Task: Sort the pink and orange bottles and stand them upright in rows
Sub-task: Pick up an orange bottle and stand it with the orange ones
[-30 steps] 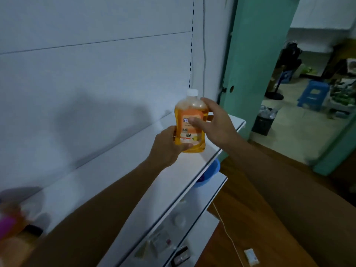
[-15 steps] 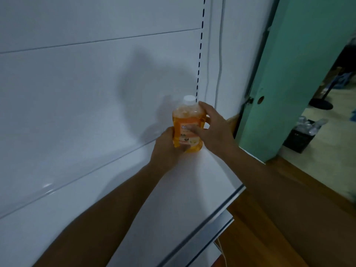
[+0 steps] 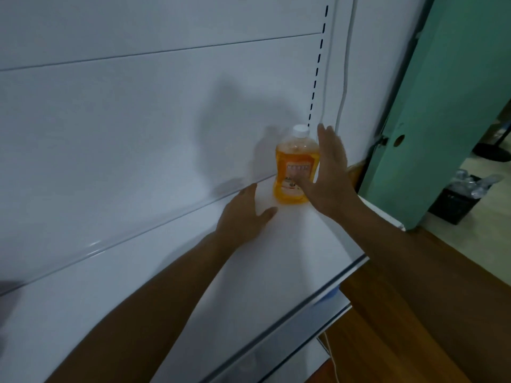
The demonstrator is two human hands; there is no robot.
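Note:
An orange bottle (image 3: 294,167) with a white cap stands upright at the back right corner of the white shelf (image 3: 249,272), against the back panel. My right hand (image 3: 329,178) is beside its right flank with fingers straight; its thumb lies across the lower front of the bottle. My left hand (image 3: 246,214) is spread flat just left of the bottle, fingers straight, apart from it. No pink bottle is in view.
A white back panel (image 3: 138,120) rises behind the shelf, with a slotted upright (image 3: 318,64) at its right. A green door (image 3: 442,106) stands to the right. Beyond it a dark bin (image 3: 456,200) sits on the floor. Wooden floor (image 3: 401,313) lies below.
Both hands gripped the orange bottle and carried it to the shelf's back corner. Now it stands there and both hands have opened, the left one drawn away from it.

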